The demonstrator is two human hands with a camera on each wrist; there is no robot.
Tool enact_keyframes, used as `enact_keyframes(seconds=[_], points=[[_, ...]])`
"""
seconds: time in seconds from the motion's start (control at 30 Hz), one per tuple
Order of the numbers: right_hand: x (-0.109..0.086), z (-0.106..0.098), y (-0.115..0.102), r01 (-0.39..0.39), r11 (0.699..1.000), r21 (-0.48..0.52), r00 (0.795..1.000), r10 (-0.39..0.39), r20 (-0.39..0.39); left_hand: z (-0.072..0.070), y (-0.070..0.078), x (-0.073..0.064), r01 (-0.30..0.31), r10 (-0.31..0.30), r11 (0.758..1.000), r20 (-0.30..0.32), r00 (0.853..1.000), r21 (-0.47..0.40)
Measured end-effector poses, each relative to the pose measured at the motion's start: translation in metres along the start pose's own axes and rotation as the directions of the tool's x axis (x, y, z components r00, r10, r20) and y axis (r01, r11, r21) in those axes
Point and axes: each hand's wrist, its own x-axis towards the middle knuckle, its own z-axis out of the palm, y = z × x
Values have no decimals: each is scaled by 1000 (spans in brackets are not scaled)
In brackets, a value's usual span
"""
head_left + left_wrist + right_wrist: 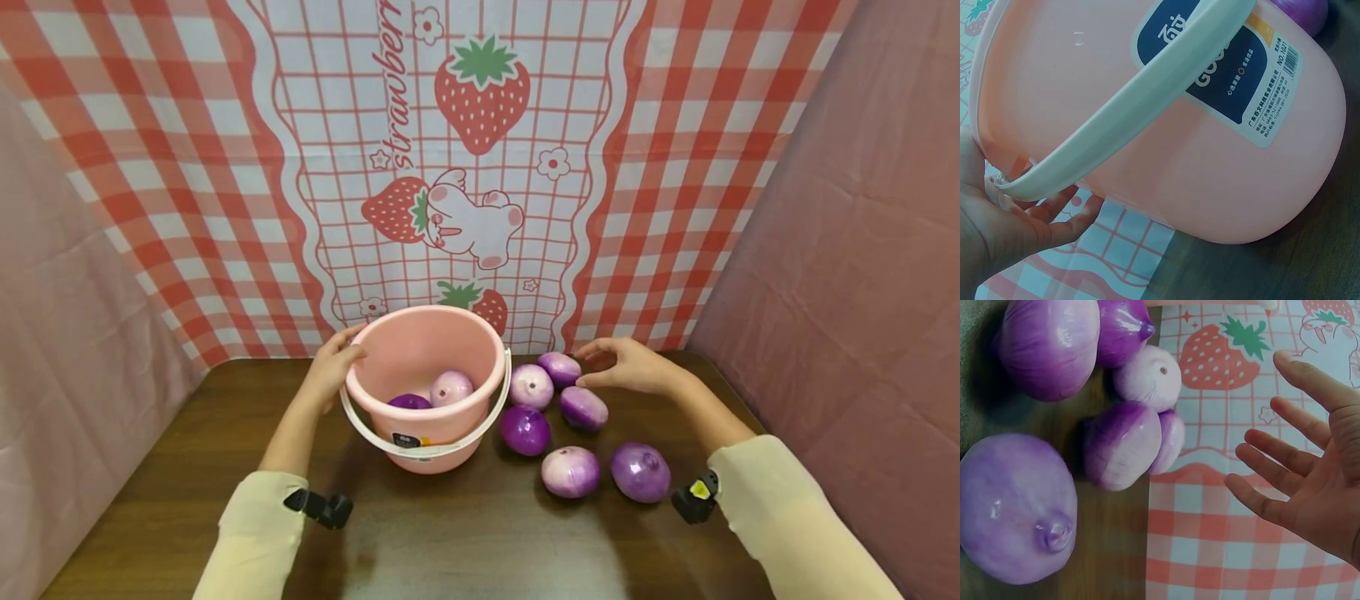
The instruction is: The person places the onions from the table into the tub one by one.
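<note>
Right of center, the rearmost onion [559, 369] lay just left of the wide-spread right grip [628, 367]; the left grip [335, 364] held the bucket [408, 362].

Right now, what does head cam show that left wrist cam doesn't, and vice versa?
Head only: the right hand by the onions on the table, two onions inside the pink bucket, and both cream sleeves.

Left wrist only: a readable "NO.1021" and barcode on the bucket's label; in head the label is too small to read.

Both: the bucket, its white handle, the left hand at its rim, a purple onion outside it, the strawberry-print cloth and wooden table.
</note>
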Motion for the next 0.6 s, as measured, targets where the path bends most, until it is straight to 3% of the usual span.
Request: enact_keyframes(seconds=[0.6], points=[[-16,0,36,-66,998,20,995,64,73,0,0,1,10,-10,1000,-6,1000,6]])
